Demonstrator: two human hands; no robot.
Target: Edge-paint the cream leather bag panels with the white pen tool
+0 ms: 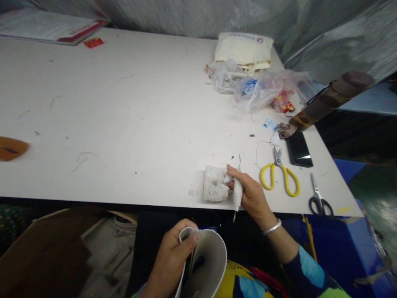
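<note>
My left hand (169, 258) is closed on a bent white sole-like sheet (207, 263), held curled below the table's near edge, over my lap. My right hand (249, 192) grips a white-wrapped awl-like tool (237, 191), its metal tip pointing away from me. The fingers of that hand touch a white waxy block (214, 183) lying at the table's front edge. A silver bangle (272, 227) circles my right wrist.
Yellow-handled scissors (281, 176), black-handled scissors (319, 198) and a black phone (298, 149) lie right of my hand on the white table (124, 107). Plastic bags (263, 89) and a cloth bag (243, 49) sit at the back right. Papers (49, 27) lie far left.
</note>
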